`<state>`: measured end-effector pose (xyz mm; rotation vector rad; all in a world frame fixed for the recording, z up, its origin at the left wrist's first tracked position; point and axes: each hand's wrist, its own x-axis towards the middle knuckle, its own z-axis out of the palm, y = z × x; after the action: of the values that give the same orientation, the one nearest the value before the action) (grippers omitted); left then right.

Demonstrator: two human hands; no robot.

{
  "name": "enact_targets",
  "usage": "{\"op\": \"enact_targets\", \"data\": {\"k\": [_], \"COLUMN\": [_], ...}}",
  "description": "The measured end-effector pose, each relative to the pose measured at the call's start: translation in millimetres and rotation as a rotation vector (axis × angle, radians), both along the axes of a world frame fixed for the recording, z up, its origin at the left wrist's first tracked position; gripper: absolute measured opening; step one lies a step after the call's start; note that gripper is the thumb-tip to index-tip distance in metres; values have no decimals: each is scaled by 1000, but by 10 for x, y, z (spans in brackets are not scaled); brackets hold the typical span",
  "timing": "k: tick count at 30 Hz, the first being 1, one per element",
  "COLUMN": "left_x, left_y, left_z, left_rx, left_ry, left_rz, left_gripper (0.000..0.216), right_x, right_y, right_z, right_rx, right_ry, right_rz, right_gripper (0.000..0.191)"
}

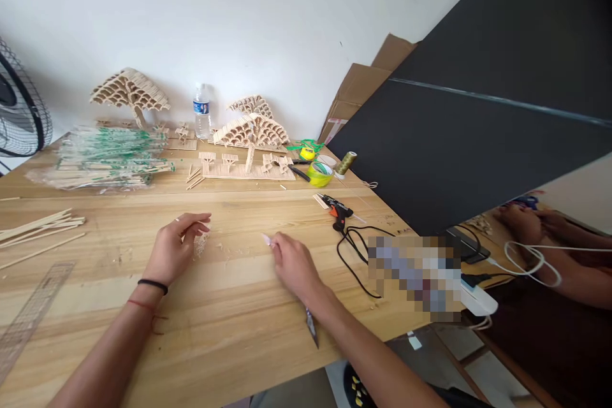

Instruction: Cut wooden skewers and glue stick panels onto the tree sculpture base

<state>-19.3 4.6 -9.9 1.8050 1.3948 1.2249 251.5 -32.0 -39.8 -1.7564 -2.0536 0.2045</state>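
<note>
My left hand [176,247] is over the wooden table with its fingers stretched forward and slightly curved. Beside its fingertips is a clump of thin translucent strands [201,243], and I cannot tell whether the hand touches it. My right hand [295,266] is closed in a pinch on a small pale scrap [266,240], which pokes out past the thumb and forefinger. Fine clear shreds [234,250] lie on the wood between the hands. A pointed dark metal blade [312,330] lies under my right wrist, its other end hidden.
A glue gun [338,211] with its black cable lies to the right. Stick-built tree models [251,146], tape [320,173] and a water bottle [201,111] stand behind. Bagged sticks [109,153], loose sticks [43,228] and a ruler [33,312] are left. Another forearm [568,261] shows far right.
</note>
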Motion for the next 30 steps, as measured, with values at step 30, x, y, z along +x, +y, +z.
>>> {"op": "enact_targets", "data": {"k": [30], "left_x": [-171], "left_y": [196], "left_z": [-183], "left_rx": [-84], "left_ry": [-6], "left_rz": [228], "left_gripper": [40], "right_x": [910], "right_y": [718], "right_z": [82], "right_rx": [89], "right_ry": [-148], "right_rz": [-150], "right_gripper": [21]}}
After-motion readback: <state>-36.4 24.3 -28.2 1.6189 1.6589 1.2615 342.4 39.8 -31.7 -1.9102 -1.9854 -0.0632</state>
